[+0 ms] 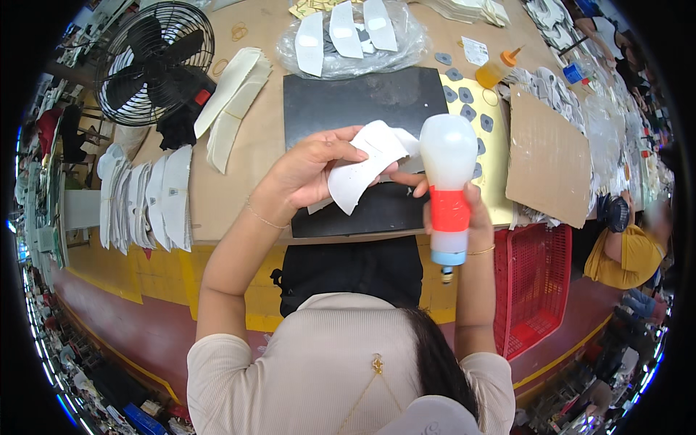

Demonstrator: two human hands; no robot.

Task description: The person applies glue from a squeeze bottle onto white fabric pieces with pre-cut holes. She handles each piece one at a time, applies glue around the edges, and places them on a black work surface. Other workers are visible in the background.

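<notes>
The left hand [312, 170] pinches a white cut piece [366, 165] above the black mat [362, 101] on the worktop [239, 181]. The right hand [464, 210] wraps an upturned glue bottle [448, 185], nozzle apparently down.

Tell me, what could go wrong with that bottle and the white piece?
The right hand holds the squeeze bottle upside down with its tip pointing at the lap, so glue might drip onto the clothes. The left hand pinches the bent white piece right beside the bottle; a bump could smear or crease it.
</notes>
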